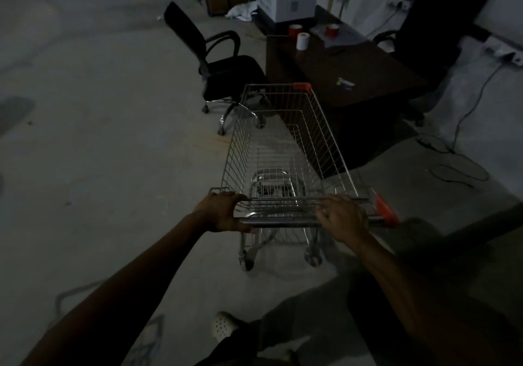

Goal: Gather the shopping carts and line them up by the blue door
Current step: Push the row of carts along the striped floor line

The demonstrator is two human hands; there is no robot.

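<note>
Head view, dim room. Steering a single shopping cart across bare concrete, centre of the frame, wheels down.

Gripping the handle bar at its left end with the left hand, fingers curled right round the tube. Holding the same bar nearer its right end with the right hand, fingers hooked over the top, just short of the orange end cap.

Reading the step as the gather-and-push leg: one cart in hand, not yet parked. Seeing no blue door and no other cart anywhere in frame, so cannot say how far off the line-up spot is.

Running lengthwise from the lower centre up toward the upper centre, with the nose leaning a touch left. Pointing its front rim, with the orange corner guard, straight into the gap between the office chair at upper centre-left and the dark desk at upper right. Sitting very near the chair's wheeled base and just beside the desk's side.

Calling next, probably, for a swing of the nose toward the open floor on the left, not a straight shove. Worth minding the loose cable at the right edge.
</note>
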